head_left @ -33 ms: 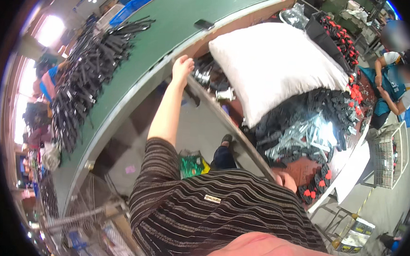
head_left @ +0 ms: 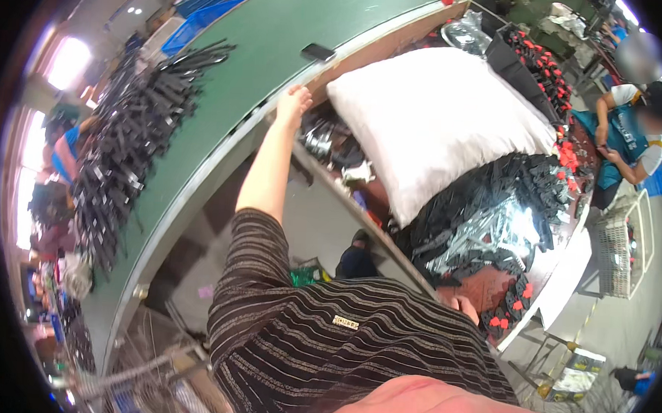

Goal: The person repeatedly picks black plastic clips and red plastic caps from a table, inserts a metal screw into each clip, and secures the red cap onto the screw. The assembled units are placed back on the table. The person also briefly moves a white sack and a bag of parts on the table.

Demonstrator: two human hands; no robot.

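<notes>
My left hand [head_left: 294,103] is stretched forward to the corner where the green-topped table meets the wooden rim of the work table [head_left: 360,219]. Its fingers are curled in; whatever they may hold cannot be made out. A big stuffed white sack [head_left: 438,126] lies just right of it, beside shiny metal pieces [head_left: 319,142]. My right hand [head_left: 465,308] rests at the near edge of the work table, partly hidden by my striped shirt. Close to it are black parts with red ends [head_left: 517,299], a heap of black pieces [head_left: 464,201] and silver metal strips [head_left: 485,232].
A long heap of black strips [head_left: 138,143] covers the left of the green table [head_left: 257,37], where a phone [head_left: 318,52] lies. Another person [head_left: 629,138] sits at the far right by a white basket [head_left: 619,248]. A wheeled fan-like wire guard stands lower left.
The view has shifted slightly, so the sack and heaps sit a little differently in the picture. My left hand stays at the table corner and my right hand at the near edge.
</notes>
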